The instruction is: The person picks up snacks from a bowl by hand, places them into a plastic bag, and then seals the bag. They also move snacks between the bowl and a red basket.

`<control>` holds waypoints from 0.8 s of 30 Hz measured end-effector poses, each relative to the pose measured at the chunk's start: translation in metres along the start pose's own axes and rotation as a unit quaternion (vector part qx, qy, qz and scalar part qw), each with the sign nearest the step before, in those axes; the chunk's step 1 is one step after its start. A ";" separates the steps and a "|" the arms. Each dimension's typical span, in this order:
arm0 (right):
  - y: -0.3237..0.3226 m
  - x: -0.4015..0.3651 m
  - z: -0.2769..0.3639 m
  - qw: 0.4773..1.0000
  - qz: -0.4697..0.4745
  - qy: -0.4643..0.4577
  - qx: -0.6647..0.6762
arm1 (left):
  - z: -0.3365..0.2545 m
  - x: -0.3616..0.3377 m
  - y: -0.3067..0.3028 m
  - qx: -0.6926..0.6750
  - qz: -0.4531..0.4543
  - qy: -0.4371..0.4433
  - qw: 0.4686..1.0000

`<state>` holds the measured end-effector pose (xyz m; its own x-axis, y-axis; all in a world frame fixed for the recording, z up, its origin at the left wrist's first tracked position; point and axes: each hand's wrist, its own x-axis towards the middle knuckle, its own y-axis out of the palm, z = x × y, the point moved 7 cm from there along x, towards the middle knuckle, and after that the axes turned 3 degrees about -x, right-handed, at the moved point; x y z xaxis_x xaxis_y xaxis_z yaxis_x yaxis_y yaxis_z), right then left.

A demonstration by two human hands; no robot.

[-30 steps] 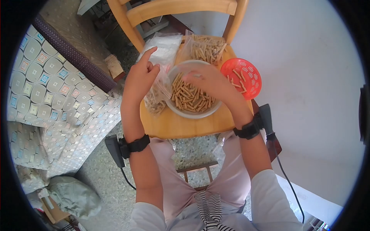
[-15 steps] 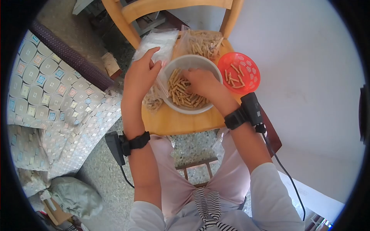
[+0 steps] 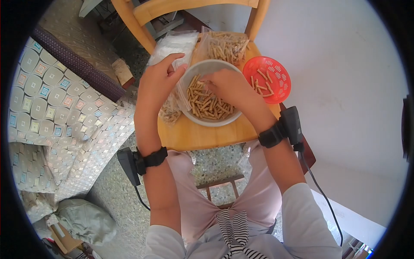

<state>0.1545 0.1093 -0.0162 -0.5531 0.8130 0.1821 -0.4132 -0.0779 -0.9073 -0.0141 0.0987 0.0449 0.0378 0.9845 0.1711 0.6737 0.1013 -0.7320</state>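
Observation:
Inside the pale grey bowl (image 3: 212, 124), my right hand (image 3: 228, 86) is over a heap of short tan sticks (image 3: 207, 103). Its fingers are bent together round a few of them, with the tips partly hidden. My left hand (image 3: 159, 82) is at the bowl's left rim, thumb and index finger curved apart. Its other fingers are out of sight, against a clear plastic bag (image 3: 171, 113) with tan sticks in it. The bag leans beside the bowl with its upper edge over the rim.
Everything rests on a wooden chair seat (image 3: 194, 140). Behind the bowl lie a filled bag of sticks (image 3: 226, 47) and a stack of flat clear bags (image 3: 177, 43). A red basket (image 3: 282, 82) with several sticks stands at right, near the white wall (image 3: 345, 86).
My right hand has risen slightly from the heap, and its wrist has shifted right. My left thumb and index finger have moved a little to the right. The view has shifted slightly.

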 end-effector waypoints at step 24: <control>-0.060 -0.018 0.031 0.970 -0.218 0.031 0.100 | -0.024 0.001 0.014 -0.035 0.046 0.101 0.993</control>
<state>0.1671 0.0819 0.0467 -0.2529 0.8263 0.5032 -0.7341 0.1749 -0.6561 0.0132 0.0978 0.0507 0.2444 0.9395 0.2399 0.7094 -0.0045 -0.7048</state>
